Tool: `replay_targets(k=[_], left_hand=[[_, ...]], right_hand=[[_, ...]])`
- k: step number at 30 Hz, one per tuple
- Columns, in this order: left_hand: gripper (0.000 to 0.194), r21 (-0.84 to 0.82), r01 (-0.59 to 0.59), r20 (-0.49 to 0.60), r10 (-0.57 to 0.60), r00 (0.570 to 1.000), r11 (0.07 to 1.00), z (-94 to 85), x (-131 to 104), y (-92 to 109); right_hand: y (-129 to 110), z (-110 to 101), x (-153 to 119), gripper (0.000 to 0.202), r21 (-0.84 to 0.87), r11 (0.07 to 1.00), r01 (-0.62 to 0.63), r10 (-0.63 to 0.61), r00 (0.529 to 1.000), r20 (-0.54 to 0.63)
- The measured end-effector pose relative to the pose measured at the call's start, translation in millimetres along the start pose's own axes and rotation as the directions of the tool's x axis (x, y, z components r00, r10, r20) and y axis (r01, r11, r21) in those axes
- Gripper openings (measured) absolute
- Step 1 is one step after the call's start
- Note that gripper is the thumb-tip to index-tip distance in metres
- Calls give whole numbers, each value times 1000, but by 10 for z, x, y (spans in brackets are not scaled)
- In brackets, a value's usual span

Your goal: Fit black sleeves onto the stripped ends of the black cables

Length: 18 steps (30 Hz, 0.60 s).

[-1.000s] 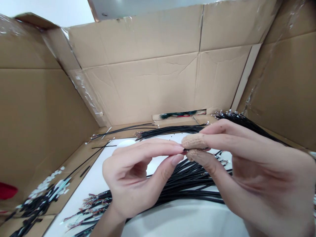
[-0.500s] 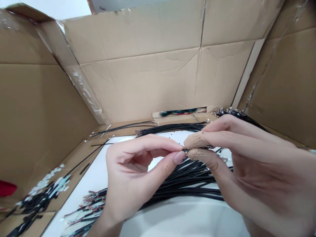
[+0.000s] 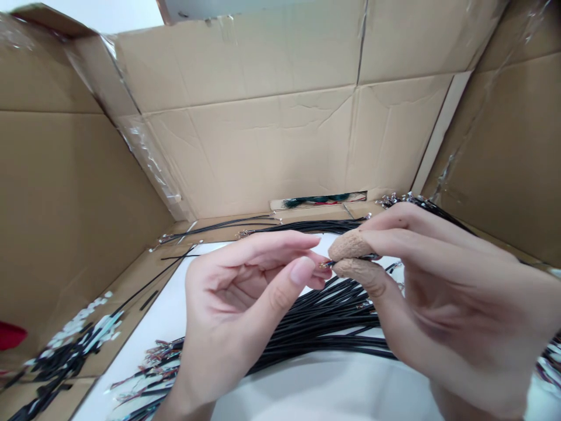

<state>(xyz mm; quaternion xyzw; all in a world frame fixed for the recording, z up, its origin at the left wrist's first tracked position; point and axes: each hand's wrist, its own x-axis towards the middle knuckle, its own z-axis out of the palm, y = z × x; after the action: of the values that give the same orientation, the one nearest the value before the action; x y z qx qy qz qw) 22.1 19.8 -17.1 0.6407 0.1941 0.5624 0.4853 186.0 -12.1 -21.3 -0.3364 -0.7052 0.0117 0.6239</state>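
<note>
I sit inside tall brown cardboard walls (image 3: 263,146), over a white tabletop (image 3: 315,392) where a thick sheaf of thin black cables (image 3: 324,327) lies fanned out, its wired ends toward my left. That sheaf looks like the bulk left to handle; a smaller black tagged heap (image 3: 65,351) lies far left, perhaps finished, though I cannot be sure. My right hand (image 3: 447,292) pinches one thin black cable end (image 3: 326,264) between two fingertips in tan rubber cots (image 3: 348,248). Its axis runs roughly level, tip pointing left. My left hand (image 3: 236,298) closes finger and thumb at that tip.
</note>
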Motion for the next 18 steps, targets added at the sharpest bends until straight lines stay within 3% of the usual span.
replay_targets(k=[6,14,18], left_hand=[[19,92,-14,-63,20,998,996,1,1,-20],[21,10,21,-38,-21,999,1000,-45,73,-77],[24,32,-14,-49,15,999,999,-37,60,-81]], right_hand=[[20,35,-4,28,8,1000,3,-3,1000,0],[79,-8,6,23,-62,996,69,-66,997,50],[109,-19,23,16,-66,994,83,-78,994,81]])
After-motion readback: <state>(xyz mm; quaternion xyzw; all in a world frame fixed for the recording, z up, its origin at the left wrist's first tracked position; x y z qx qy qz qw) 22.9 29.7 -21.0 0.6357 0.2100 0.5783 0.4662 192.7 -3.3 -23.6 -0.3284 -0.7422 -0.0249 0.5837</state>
